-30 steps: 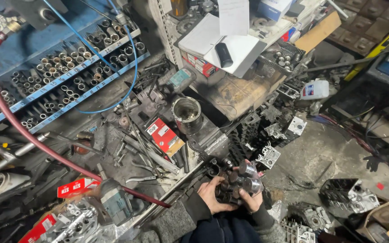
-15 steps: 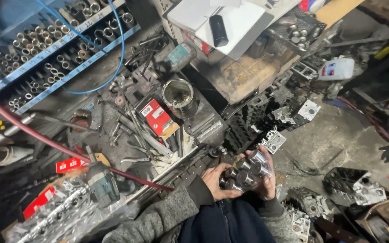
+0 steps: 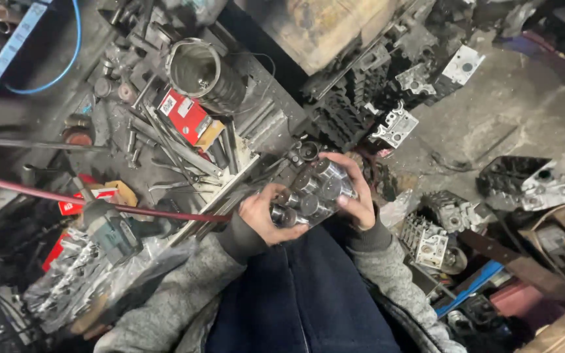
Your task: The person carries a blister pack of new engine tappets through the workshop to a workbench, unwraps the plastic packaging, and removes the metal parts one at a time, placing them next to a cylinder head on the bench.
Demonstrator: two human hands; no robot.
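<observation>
Hands, left hand and right hand, cup metal cylinders.

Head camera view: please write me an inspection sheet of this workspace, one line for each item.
Surface: dark, oily workbench, almost fully covered.
Job's things: cluster of short metal cylinders, held over the person's lap.
Clutter: large metal sleeve lying on its side; red and white box; loose rods and hand tools; plastic bag of metal parts.
Hands: left hand grips the cluster from below; right hand wraps its far side.
Cables: red hose crosses the bench; blue hose at upper left.
Surroundings: cylinder heads and castings on the concrete floor.
</observation>
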